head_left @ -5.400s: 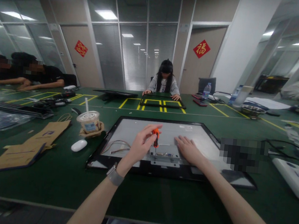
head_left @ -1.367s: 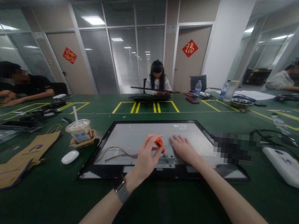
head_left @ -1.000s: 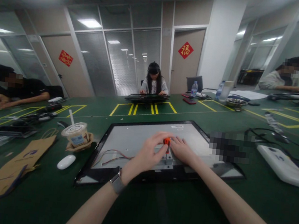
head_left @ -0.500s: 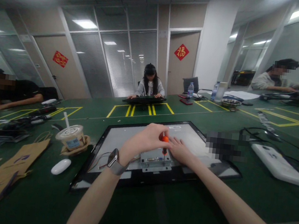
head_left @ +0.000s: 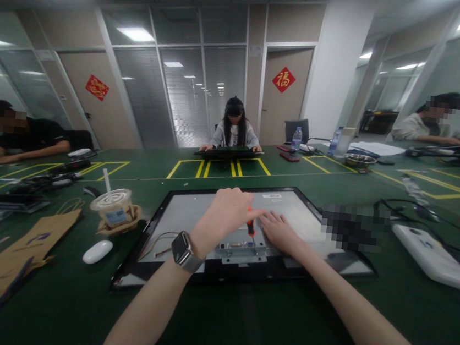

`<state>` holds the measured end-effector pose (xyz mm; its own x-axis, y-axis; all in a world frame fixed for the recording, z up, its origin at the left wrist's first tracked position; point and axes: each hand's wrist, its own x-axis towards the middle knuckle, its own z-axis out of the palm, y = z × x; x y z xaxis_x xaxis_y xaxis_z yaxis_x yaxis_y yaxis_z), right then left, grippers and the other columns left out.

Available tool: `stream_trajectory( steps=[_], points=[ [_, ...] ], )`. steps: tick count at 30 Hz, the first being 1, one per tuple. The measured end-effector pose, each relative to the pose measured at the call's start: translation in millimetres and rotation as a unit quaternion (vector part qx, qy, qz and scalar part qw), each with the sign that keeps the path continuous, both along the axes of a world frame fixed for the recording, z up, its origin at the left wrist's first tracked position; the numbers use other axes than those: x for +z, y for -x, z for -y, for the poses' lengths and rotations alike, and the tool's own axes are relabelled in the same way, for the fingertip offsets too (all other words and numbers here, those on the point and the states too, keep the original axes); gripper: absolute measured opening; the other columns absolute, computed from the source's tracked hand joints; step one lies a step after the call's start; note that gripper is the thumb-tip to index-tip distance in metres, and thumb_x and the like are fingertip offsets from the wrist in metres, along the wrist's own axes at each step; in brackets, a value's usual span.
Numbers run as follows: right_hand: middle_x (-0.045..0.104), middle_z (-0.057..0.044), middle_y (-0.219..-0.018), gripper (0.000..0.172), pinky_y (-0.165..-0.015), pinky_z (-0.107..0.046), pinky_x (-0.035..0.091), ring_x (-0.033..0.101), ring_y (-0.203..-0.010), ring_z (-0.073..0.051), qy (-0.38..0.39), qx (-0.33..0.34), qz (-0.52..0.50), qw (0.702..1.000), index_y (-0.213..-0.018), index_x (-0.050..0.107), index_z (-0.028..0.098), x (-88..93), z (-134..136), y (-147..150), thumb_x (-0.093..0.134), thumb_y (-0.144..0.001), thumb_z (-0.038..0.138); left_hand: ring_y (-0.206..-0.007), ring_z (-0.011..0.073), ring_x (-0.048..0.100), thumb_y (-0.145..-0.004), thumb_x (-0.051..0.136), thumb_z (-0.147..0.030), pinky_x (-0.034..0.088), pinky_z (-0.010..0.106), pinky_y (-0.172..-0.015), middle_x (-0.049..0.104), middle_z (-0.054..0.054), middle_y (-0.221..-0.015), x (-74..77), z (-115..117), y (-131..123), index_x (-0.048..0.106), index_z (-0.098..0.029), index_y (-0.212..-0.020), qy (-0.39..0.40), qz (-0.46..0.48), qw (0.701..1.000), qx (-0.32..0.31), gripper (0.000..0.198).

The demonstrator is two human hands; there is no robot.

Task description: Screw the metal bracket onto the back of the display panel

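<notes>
My left hand [head_left: 229, 212], a watch on its wrist, is closed round the handle of an orange and black screwdriver [head_left: 251, 228]. The tool's shaft points down at a metal bracket with ports [head_left: 241, 252] near the front edge of an opened display panel [head_left: 188, 207]. Just right of the screwdriver, my right hand [head_left: 279, 231] lies flat on the panel's pale back, fingers stretched out and holding nothing. Thin wires [head_left: 158, 244] run out to the left of the bracket. Whether the tip sits in a screw is too small to tell.
Left of the panel are a white mouse [head_left: 97, 251], a drink cup with a straw [head_left: 113, 209] and a brown paper bag [head_left: 25, 254]. A white device [head_left: 432, 256] with black cables lies to the right. A person [head_left: 235, 129] sits opposite; others work at both sides.
My left hand has turned at the wrist, its thumb now stretched to the right across the handle, and the screwdriver leans more. My right hand stays on the panel. The whole view has shifted slightly.
</notes>
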<state>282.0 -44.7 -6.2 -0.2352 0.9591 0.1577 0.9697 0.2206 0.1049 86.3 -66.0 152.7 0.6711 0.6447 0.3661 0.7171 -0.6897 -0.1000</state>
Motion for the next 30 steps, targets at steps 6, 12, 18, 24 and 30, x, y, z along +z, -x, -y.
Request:
stream_trajectory(
  steps=[6, 12, 18, 24, 30],
  points=[
    [0.044, -0.017, -0.144, 0.044, -0.101, -0.057, 0.036, 0.039, -0.132, -0.034, -0.005, 0.002, -0.012, 1.0, -0.139, 0.042, 0.016, -1.4, -1.2, -0.9, 0.033, -0.096, 0.019, -0.069, 0.0161, 0.06, -0.087, 0.054, -0.036, 0.044, 0.027, -0.064, 0.065, 0.003, -0.078, 4.5, -4.8, 10.1, 0.063, -0.017, -0.088, 0.131, 0.06, 0.982, -0.123, 0.021],
    [0.045, -0.017, -0.142, 0.042, -0.101, -0.057, 0.036, 0.04, -0.131, -0.034, -0.002, 0.008, -0.005, 1.0, -0.135, 0.046, 0.016, 4.6, 3.0, 1.1, 0.035, -0.095, 0.017, -0.086, 0.0159, 0.06, -0.077, 0.048, -0.004, 0.047, 0.027, -0.077, 0.067, 0.005, -0.097, 1.6, -7.6, 10.4, 0.067, -0.016, -0.097, 0.215, 0.067, 0.942, -0.248, 0.029],
    [0.045, -0.018, -0.142, 0.039, -0.1, -0.057, 0.037, 0.041, -0.13, -0.033, 0.007, 0.007, -0.003, 1.0, -0.13, 0.051, 0.016, 7.4, 4.7, 2.1, 0.034, -0.094, 0.015, -0.084, 0.017, 0.059, -0.09, 0.045, -0.02, 0.046, 0.03, -0.081, 0.064, 0.006, -0.089, -8.5, -6.8, -1.8, 0.066, -0.014, -0.09, 0.184, 0.089, 0.952, -0.226, 0.021],
    [0.045, -0.018, -0.142, 0.039, -0.098, -0.058, 0.038, 0.038, -0.132, -0.033, 0.002, 0.016, -0.007, 1.0, -0.129, 0.051, 0.016, 4.8, 2.9, 0.4, 0.033, -0.094, 0.015, -0.09, 0.0164, 0.058, -0.082, 0.041, -0.005, 0.046, 0.029, -0.083, 0.062, 0.007, -0.099, -11.0, -7.1, -4.7, 0.062, -0.015, -0.101, 0.194, 0.084, 0.943, -0.257, 0.03],
    [0.044, -0.018, -0.143, 0.041, -0.098, -0.056, 0.039, 0.04, -0.13, -0.034, -0.014, 0.028, 0.013, 0.999, -0.13, 0.052, 0.015, -1.4, 0.2, -2.5, 0.034, -0.093, 0.014, -0.084, 0.0159, 0.061, -0.089, 0.045, -0.019, 0.045, 0.027, -0.077, 0.068, 0.004, -0.092, -10.5, -3.8, -6.9, 0.065, -0.017, -0.1, 0.231, 0.09, 0.933, -0.26, 0.024]
  ],
)
